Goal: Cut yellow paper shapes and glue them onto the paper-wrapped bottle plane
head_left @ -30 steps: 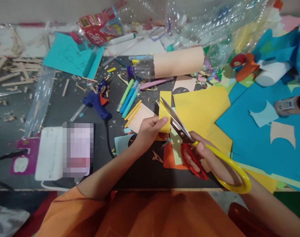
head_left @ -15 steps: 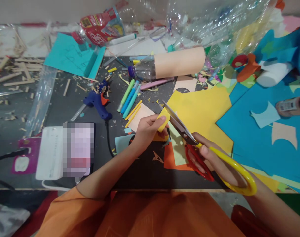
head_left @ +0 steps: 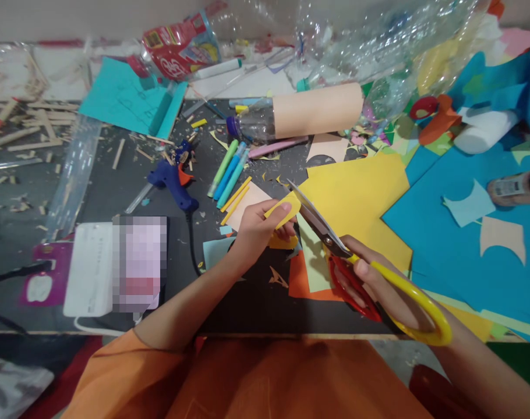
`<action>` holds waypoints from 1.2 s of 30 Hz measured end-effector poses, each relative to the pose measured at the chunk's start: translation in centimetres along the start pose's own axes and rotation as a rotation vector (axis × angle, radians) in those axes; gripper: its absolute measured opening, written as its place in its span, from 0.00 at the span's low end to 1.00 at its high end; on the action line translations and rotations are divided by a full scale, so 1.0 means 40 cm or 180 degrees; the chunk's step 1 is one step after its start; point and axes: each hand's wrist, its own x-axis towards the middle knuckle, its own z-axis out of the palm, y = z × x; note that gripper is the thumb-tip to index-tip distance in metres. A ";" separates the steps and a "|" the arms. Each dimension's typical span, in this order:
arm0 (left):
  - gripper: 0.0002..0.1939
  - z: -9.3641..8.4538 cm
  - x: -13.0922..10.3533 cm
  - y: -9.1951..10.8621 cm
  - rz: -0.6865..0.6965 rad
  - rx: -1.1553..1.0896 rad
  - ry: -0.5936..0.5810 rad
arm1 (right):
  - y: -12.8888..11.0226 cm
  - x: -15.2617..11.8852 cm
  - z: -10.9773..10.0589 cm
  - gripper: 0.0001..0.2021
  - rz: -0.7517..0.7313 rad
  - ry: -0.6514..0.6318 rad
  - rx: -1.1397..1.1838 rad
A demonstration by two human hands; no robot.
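Pinched between the thumb and fingers of my left hand (head_left: 262, 224) is a small rounded piece of yellow paper (head_left: 291, 210). My right hand (head_left: 374, 273) grips large scissors (head_left: 326, 233) with one yellow and one red handle. Their blades are slightly parted and point up and left, right at the edge of the yellow piece. Under the blades lies a big yellow sheet (head_left: 356, 192). Another bit of yellow paper (head_left: 283, 241) shows below my left fingers. Orange paper (head_left: 300, 279) lies near the table's front.
A blue glue gun (head_left: 173, 183), several markers (head_left: 232, 174) and a paper-wrapped bottle (head_left: 317, 110) lie behind and left of my hands. Blue sheets (head_left: 448, 256) spread at the right. A white box-shaped device (head_left: 88, 270) sits at the left, wood sticks (head_left: 42, 128) beyond it.
The yellow piece has turned in my left fingers, its long side now slanting up to the right. The scissors have shifted very slightly and their handles are a little more spread.
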 end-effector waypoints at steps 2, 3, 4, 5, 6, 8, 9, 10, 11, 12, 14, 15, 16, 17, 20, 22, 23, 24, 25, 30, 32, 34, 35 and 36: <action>0.17 -0.001 0.000 0.001 0.0004 0.0021 0.0006 | 0.001 -0.001 -0.002 0.24 0.0027 -0.0006 -0.0028; 0.17 -0.002 0.000 0.002 0.0001 0.0039 0.0010 | 0.002 -0.002 -0.003 0.24 0.0038 -0.0009 -0.0039; 0.17 -0.002 0.000 0.003 0.0001 0.0053 0.0020 | 0.002 -0.003 -0.004 0.25 0.0045 -0.0014 -0.0046; 0.17 -0.003 0.000 0.003 0.0005 0.0055 0.0024 | 0.002 -0.003 -0.006 0.25 0.0060 -0.0015 -0.0059; 0.17 -0.004 0.000 0.003 0.0012 0.0042 0.0032 | 0.002 -0.004 -0.007 0.25 0.0072 -0.0016 -0.0077; 0.17 -0.007 0.001 0.003 0.0024 -0.0015 0.0037 | 0.000 -0.005 -0.011 0.25 0.0083 -0.0051 -0.0133; 0.17 -0.008 0.001 0.003 0.0021 -0.0041 0.0037 | -0.001 -0.005 -0.013 0.25 0.0082 -0.0078 -0.0163; 0.17 -0.010 0.002 0.003 0.0025 -0.0062 0.0040 | -0.002 -0.005 -0.015 0.25 0.0081 -0.0101 -0.0191; 0.17 -0.011 0.003 0.003 0.0029 -0.0073 0.0040 | -0.003 -0.004 -0.016 0.26 0.0074 -0.0117 -0.0208; 0.17 -0.012 0.004 0.003 0.0036 -0.0073 0.0043 | -0.004 -0.004 -0.017 0.26 0.0067 -0.0125 -0.0214; 0.17 -0.013 0.006 0.005 0.0045 -0.0044 0.0068 | -0.005 -0.004 -0.018 0.27 0.0099 -0.0125 -0.0219; 0.17 -0.013 0.007 0.006 0.0041 -0.0029 0.0089 | -0.005 -0.005 -0.017 0.27 0.0116 -0.0118 -0.0217; 0.17 -0.013 0.007 0.007 0.0036 -0.0022 0.0108 | -0.006 -0.005 -0.017 0.27 0.0136 -0.0113 -0.0213; 0.17 -0.012 0.007 0.009 0.0032 -0.0021 0.0132 | -0.006 -0.005 -0.016 0.28 0.0160 -0.0111 -0.0208; 0.17 -0.010 0.006 0.013 0.0035 -0.0045 0.0203 | -0.009 -0.006 -0.016 0.30 0.0238 -0.0109 -0.0218; 0.18 -0.010 0.006 0.014 0.0036 -0.0061 0.0228 | -0.011 -0.006 -0.017 0.30 0.0283 -0.0126 -0.0260; 0.18 -0.009 0.005 0.015 0.0036 -0.0068 0.0235 | -0.011 -0.006 -0.018 0.30 0.0286 -0.0155 -0.0282; 0.17 -0.009 0.005 0.016 0.0040 -0.0071 0.0236 | -0.011 -0.006 -0.018 0.30 0.0283 -0.0174 -0.0302; 0.17 -0.010 0.005 0.016 0.0051 -0.0066 0.0246 | -0.011 -0.006 -0.018 0.30 0.0273 -0.0209 -0.0314; 0.19 -0.012 0.005 0.014 0.0059 0.0087 0.0326 | -0.005 -0.009 -0.016 0.28 0.0196 -0.0129 -0.0329; 0.19 -0.014 0.005 0.011 0.0068 0.0113 0.0332 | -0.005 -0.010 -0.016 0.27 0.0156 -0.0111 -0.0310; 0.19 -0.015 0.006 0.009 0.0092 0.0110 0.0327 | -0.004 -0.009 -0.019 0.26 0.0129 -0.0162 -0.0321; 0.19 -0.016 0.006 0.007 0.0105 0.0102 0.0331 | -0.004 -0.008 -0.021 0.26 0.0117 -0.0218 -0.0338; 0.19 -0.016 0.007 0.006 0.0106 0.0093 0.0333 | -0.003 -0.007 -0.023 0.26 0.0102 -0.0284 -0.0360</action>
